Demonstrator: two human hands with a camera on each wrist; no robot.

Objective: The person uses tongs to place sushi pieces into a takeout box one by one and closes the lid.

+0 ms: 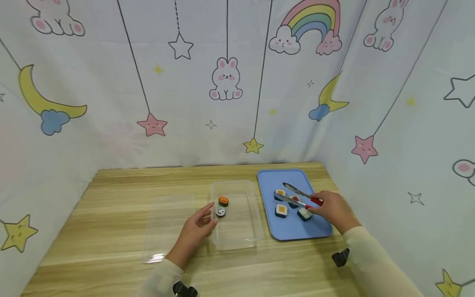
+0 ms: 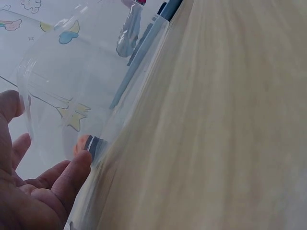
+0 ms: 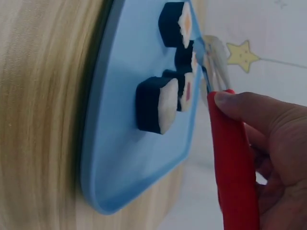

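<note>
My right hand (image 1: 332, 210) holds a pair of tongs (image 3: 233, 163) by the red handles. The metal arms are spread apart above the blue tray (image 1: 295, 232). Beneath them lie sushi pieces: one with an orange centre (image 1: 281, 210), a white-topped one (image 3: 158, 104), one with a red centre (image 1: 294, 201) and another orange-centred one (image 1: 280, 192). At the left wall of a clear plastic container (image 1: 237, 246), my left hand (image 1: 195, 232) rests with relaxed, spread fingers. Inside the container, along that wall, are an orange-topped sushi (image 1: 223, 201) and a round sushi roll (image 1: 220, 211).
A clear flat lid (image 1: 167, 222) lies on the wooden table (image 1: 100, 231) left of the container, partly behind my left forearm. The tray stands close to the container's right side. A patterned curtain (image 1: 193, 95) borders the table at the back and right.
</note>
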